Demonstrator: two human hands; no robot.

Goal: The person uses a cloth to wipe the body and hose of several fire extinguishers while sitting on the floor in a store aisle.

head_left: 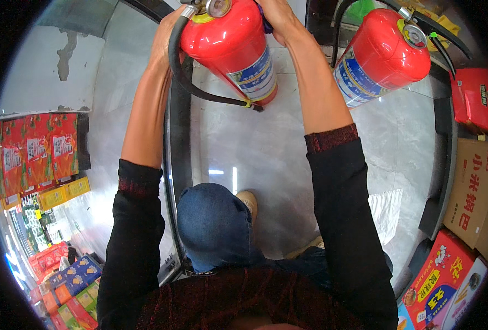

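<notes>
A red fire extinguisher (231, 45) with a blue and white label stands in front of me, between my hands. Its black hose (186, 82) curves down its left side, and a pressure gauge (218, 6) shows at its top. My left hand (167, 35) is at the extinguisher's left side, partly behind the hose, its fingers hidden. At the right side is my right hand (279, 18), near a dark purple cloth (265, 18); the picture's top edge cuts it off and its grip is unclear. A second red fire extinguisher (384, 53) stands to the right.
A black-framed glass door or panel (180, 136) runs along my left. Packaged goods (41, 148) lie beyond it. On the right are a red box (477, 99), a brown cardboard box (468, 185) and a colourful carton (437, 276). A white striped cloth or paper (386, 214) lies on the tiled floor.
</notes>
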